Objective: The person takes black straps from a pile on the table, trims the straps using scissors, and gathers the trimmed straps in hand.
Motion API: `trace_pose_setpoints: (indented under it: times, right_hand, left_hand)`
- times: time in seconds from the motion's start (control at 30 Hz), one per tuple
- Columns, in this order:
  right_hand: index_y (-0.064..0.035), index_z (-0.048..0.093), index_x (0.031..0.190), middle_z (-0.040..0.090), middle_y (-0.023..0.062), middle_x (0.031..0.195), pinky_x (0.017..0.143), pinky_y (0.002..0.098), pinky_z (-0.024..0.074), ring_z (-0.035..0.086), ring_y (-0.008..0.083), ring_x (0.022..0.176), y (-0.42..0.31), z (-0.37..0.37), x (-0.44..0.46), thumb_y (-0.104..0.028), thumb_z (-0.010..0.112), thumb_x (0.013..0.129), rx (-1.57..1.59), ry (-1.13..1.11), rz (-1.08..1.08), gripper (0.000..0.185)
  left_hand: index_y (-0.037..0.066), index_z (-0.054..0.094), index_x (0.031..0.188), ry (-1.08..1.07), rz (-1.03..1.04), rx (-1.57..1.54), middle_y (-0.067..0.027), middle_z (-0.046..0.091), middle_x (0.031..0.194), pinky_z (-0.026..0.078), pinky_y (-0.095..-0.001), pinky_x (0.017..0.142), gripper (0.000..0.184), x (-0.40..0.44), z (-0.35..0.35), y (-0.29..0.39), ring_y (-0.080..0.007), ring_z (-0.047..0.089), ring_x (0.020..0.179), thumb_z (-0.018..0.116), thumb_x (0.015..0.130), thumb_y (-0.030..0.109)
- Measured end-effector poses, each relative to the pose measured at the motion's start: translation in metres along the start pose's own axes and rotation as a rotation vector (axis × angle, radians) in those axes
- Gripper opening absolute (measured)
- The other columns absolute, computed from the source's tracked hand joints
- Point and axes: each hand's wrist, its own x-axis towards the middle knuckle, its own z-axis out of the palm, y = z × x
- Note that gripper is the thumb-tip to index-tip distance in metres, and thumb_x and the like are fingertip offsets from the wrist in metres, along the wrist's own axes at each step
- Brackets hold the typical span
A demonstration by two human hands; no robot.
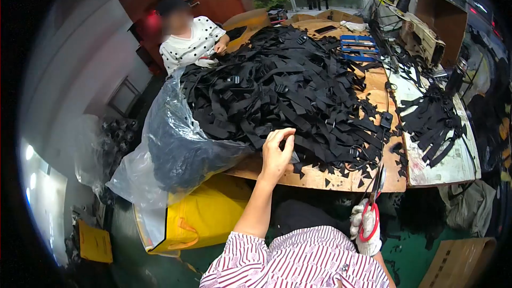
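My left hand (276, 154) is bare and raised at the near edge of a large heap of black webbing straps (272, 90). Its fingers are curled toward the thumb; what they hold, if anything, I cannot make out. Lower right, my right hand (367, 229) wears a white glove and is closed around red-handled scissors (369, 218). The blades point up, close to the table's front edge. Black buckles (281, 89) show among the straps, and small black scraps (327, 182) are scattered along the wooden tabletop (349, 180).
A clear plastic bag (165, 144) hangs off the table's left side above a yellow bag (213, 213). Across the heap sits a person (189, 42) in a dotted top. On the right, a white table (464, 144) carries more straps and a sewing machine (426, 37). A cardboard box (458, 264) stands lower right.
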Motion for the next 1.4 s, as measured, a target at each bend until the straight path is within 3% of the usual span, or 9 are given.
trace_pose_setpoints:
  times: [0.13,0.3,0.37,0.5,0.7,0.77,1.1,1.27,1.4]
  right_hand:
    - [-0.0058,0.046,0.108,0.051,0.0019,0.067,0.040,0.0216,0.0387,0.045,0.0092,0.047,-0.006,0.006,-0.006,-0.013,0.050,0.083,-0.206,0.109,0.044,0.026]
    - [-0.0054,0.046,0.108,0.050,0.0013,0.067,0.042,0.0221,0.0399,0.044,0.0092,0.047,-0.006,0.002,-0.003,-0.013,0.051,0.083,-0.281,0.105,0.040,0.027]
    - [-0.0117,0.043,0.113,0.052,0.0001,0.082,0.037,0.0181,0.0358,0.044,0.0050,0.046,0.000,-0.008,0.002,-0.027,0.062,0.083,-0.242,0.056,0.059,0.038]
    - [-0.0115,0.043,0.110,0.052,-0.0001,0.085,0.037,0.0182,0.0369,0.043,0.0044,0.047,-0.004,0.003,-0.006,-0.019,0.057,0.084,-0.144,0.105,0.027,0.030]
    - [-0.0076,0.042,0.114,0.051,-0.0013,0.080,0.041,0.0184,0.0353,0.044,0.0045,0.052,0.004,-0.008,-0.001,-0.035,0.060,0.086,-0.194,0.078,-0.036,0.043]
    - [-0.0103,0.045,0.107,0.052,0.0007,0.076,0.041,0.0208,0.0409,0.047,0.0078,0.053,0.003,-0.001,0.001,-0.012,0.052,0.085,-0.025,0.156,-0.013,0.022]
    - [-0.0036,0.047,0.106,0.050,0.0020,0.068,0.046,0.0216,0.0417,0.047,0.0088,0.050,-0.010,0.010,-0.008,-0.017,0.049,0.086,-0.295,0.173,0.069,0.024]
    - [-0.0038,0.048,0.103,0.049,0.0020,0.064,0.043,0.0225,0.0400,0.045,0.0094,0.044,-0.007,0.007,-0.007,-0.013,0.047,0.084,-0.295,0.256,0.046,0.022]
    - [-0.0030,0.052,0.099,0.049,-0.0007,0.061,0.042,0.0220,0.0385,0.045,0.0085,0.044,-0.012,0.007,-0.004,-0.012,0.053,0.082,-0.302,0.169,0.073,0.020]
  left_hand:
    - [0.000,0.063,0.093,0.038,0.092,0.041,-0.0110,0.064,0.092,0.045,-0.0305,0.080,0.014,0.022,0.002,-0.004,-0.0237,0.060,0.089,0.059,0.080,0.003]
    - [0.000,0.062,0.088,0.188,0.239,0.042,-0.0128,0.063,0.091,0.046,-0.0338,0.080,0.011,0.080,0.009,-0.017,-0.0279,0.059,0.088,0.057,0.079,0.001]
    - [-0.003,0.062,0.087,0.241,0.158,-0.020,-0.0141,0.063,0.092,0.046,-0.0343,0.081,0.010,0.109,0.015,-0.025,-0.0285,0.059,0.091,0.056,0.080,0.002]
    - [0.010,0.036,0.134,0.006,-0.029,0.540,-0.0213,0.030,0.140,0.021,-0.0467,0.106,0.062,0.154,0.037,-0.070,-0.0384,0.027,0.128,0.058,0.083,0.036]
    - [0.011,0.043,0.131,-0.135,-0.048,0.663,-0.0133,0.052,0.124,0.030,-0.0410,0.098,0.068,0.128,0.058,-0.071,-0.0292,0.044,0.116,0.062,0.075,0.044]
    - [0.011,0.052,0.122,-0.083,0.065,0.600,-0.0096,0.055,0.118,0.032,-0.0405,0.095,0.056,0.115,0.056,-0.069,-0.0276,0.045,0.113,0.067,0.073,0.034]
    - [0.006,0.062,0.098,-0.069,0.336,0.564,-0.0095,0.059,0.110,0.031,-0.0423,0.095,0.029,0.079,0.055,-0.060,-0.0292,0.048,0.109,0.067,0.073,0.020]
    - [0.004,0.065,0.080,0.046,0.333,0.359,-0.0124,0.064,0.073,0.044,-0.0394,0.069,0.015,0.121,0.037,-0.019,-0.0301,0.061,0.069,0.059,0.081,0.018]
    - [0.006,0.067,0.083,0.067,0.435,0.434,-0.0133,0.064,0.076,0.048,-0.0426,0.068,0.016,0.174,0.054,-0.017,-0.0323,0.062,0.075,0.054,0.083,0.015]
